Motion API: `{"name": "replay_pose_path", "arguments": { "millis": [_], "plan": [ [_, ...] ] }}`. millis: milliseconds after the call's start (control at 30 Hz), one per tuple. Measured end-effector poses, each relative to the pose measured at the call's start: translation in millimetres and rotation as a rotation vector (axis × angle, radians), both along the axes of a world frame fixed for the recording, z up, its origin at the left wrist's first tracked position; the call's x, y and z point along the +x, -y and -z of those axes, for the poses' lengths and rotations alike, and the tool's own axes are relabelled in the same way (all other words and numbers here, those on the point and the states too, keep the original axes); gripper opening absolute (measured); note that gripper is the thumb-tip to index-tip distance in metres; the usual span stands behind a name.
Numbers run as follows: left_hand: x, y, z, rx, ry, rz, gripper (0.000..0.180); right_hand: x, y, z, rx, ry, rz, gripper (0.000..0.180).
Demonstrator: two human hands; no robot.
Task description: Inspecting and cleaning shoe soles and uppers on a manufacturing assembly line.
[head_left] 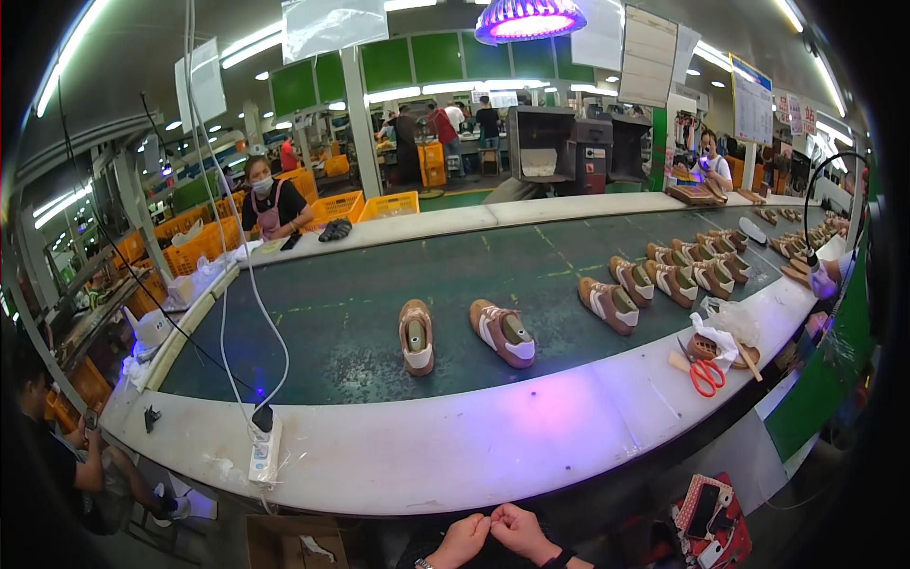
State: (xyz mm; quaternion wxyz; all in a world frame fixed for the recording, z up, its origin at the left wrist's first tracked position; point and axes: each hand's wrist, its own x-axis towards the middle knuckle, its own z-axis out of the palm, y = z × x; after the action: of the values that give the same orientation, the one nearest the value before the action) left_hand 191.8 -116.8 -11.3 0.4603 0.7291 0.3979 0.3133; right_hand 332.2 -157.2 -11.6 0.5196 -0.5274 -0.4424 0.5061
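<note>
At the lower edge, in front of the white counter [379,465], my left hand [463,539] and my right hand [519,531] meet at the fingertips. The fingers of both are curled closed; anything between them is too small or hidden to make out. Beyond the counter is a dark green conveyor belt [313,284]. On it, nearest my hands, stand a brown shoe [415,351] with its toe pointing away and a second brown shoe [502,334] turned at an angle. Both have pale heel patches and greenish inserts inside.
Several similar shoes [607,305] stand in rows on the belt's right. Red-handled scissors [706,376] lie on the counter by a plastic bag [732,322]. A power strip [264,453] with hanging cables sits left. A cardboard box [294,542] is below. A masked person [275,204] is across the belt.
</note>
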Motion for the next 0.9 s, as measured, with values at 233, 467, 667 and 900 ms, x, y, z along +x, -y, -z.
{"name": "replay_pose_path", "arguments": {
  "millis": [233,467,667,900],
  "plan": [
    [0.6,1.3,3.9,-0.044,0.012,0.039,0.023,3.4,1.5,0.2,-0.016,0.060,-0.002,0.010],
    [2.2,0.5,5.3,-0.052,0.012,0.061,0.021,8.6,0.2,-3.4,-0.050,0.117,-0.029,0.010],
    [5.9,3.1,-1.3,-0.011,-0.011,0.052,0.019,15.3,-0.3,7.3,-0.047,0.095,-0.046,0.010],
    [10.5,6.8,-9.1,0.076,-0.051,0.041,0.016,20.0,1.2,14.4,-0.081,0.023,-0.061,0.011]
  ]
}}
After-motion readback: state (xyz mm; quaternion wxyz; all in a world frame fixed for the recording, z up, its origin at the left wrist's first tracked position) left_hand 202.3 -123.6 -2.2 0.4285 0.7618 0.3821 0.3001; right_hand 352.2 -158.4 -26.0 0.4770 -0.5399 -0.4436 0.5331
